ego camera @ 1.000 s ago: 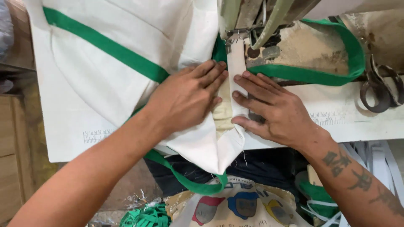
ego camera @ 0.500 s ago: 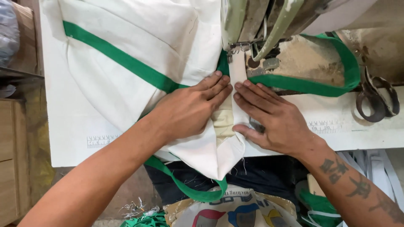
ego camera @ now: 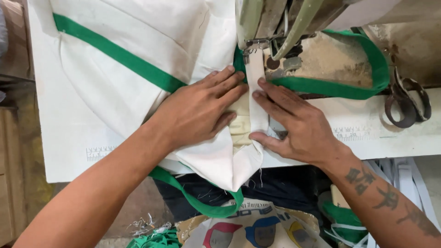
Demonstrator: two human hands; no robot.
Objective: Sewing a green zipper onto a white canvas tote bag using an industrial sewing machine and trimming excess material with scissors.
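Both hands are flat on a white cloth bag [ego camera: 138, 59] spread over the white bench [ego camera: 64, 151], right at the foot of a pale green sewing machine [ego camera: 257, 20]. The left hand [ego camera: 200, 112] lies palm down on the cloth with fingers stretched toward the needle, nothing gripped, just pressing. The right hand [ego camera: 298, 126] is also open and flat, fingertips on the edge of a narrow white folded strip [ego camera: 255, 92] that runs up under the presser foot, thumb pinning the lower end of it. The two hands sit just beside each other with that strip between them.

A green band [ego camera: 115, 53] crosses the bag diagonally, and a green strap [ego camera: 363, 59] loops round the machine bed on the right. Another green loop [ego camera: 193, 202] hangs off the front bench edge. Dark scissors [ego camera: 406, 103] lie at the far right. Printed ruler marks [ego camera: 98, 153] run along the bench front. Below, a sack with colourful printed figures [ego camera: 248, 229] sits on the floor, green scraps [ego camera: 154, 239] next to it.
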